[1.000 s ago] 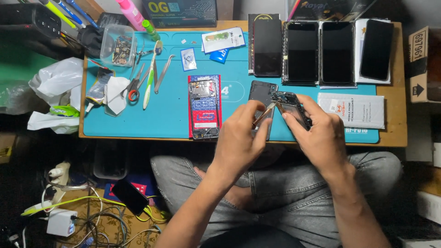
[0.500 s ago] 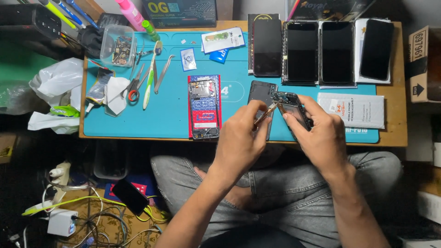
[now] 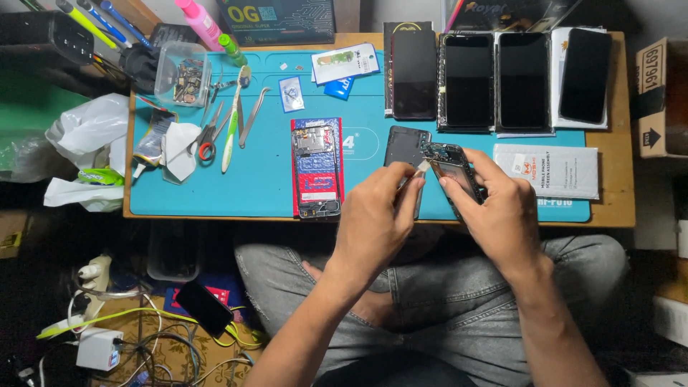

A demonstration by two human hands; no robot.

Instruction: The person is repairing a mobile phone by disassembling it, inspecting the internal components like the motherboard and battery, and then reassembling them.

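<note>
Hands: phone frame [image 3: 456, 174] is gripped tilted by right hand [image 3: 502, 215] for access | thin tool [image 3: 416, 172] is pinched by left hand [image 3: 376, 222] | opened phone [image 3: 316, 167] is laid flat on table [image 3: 609, 208]

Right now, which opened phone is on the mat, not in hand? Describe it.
On the teal work mat, near its front edge, just left of the left hand, lies an opened phone with red-and-blue insides. Unlike the black screens along the back, its internals face up.

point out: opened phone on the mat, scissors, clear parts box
opened phone [image 3: 316, 168], head view, middle of its exposed inside
scissors [image 3: 207, 147], head view, red handle
parts box [image 3: 183, 74], head view, centre of the clear lid
</note>
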